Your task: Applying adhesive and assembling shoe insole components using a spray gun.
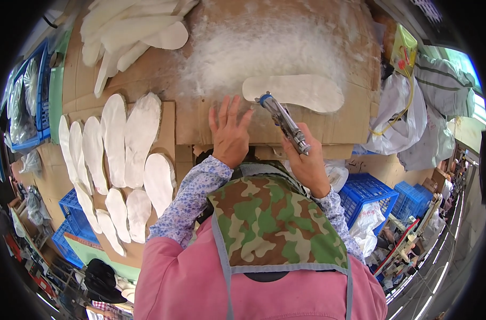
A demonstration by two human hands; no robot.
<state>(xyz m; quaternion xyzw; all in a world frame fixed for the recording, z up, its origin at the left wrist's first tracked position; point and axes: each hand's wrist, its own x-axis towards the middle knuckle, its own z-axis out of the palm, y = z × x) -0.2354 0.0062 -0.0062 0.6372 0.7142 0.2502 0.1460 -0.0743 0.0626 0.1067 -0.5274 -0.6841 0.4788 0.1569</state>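
Note:
A metal spray gun (282, 122) is gripped in my right hand (307, 166), its nozzle over the left end of a white insole (301, 92). That insole lies flat on the brown cardboard (328, 127), sideways in front of me. My left hand (231, 128) rests open on the cardboard, fingers spread, left of the insole and apart from it. Loose white fluff (259, 50) coats the board beyond the insole. At far left lies a heap of fluffy white insoles (131, 26).
Several white insoles (113, 133) lie in rows on cardboard to my left. Blue crates (366, 193) stand low at right, and another blue crate (75, 218) at lower left. White plastic bags (397, 120) hang beside the board's right edge, with a yellow hose (400, 114) across them.

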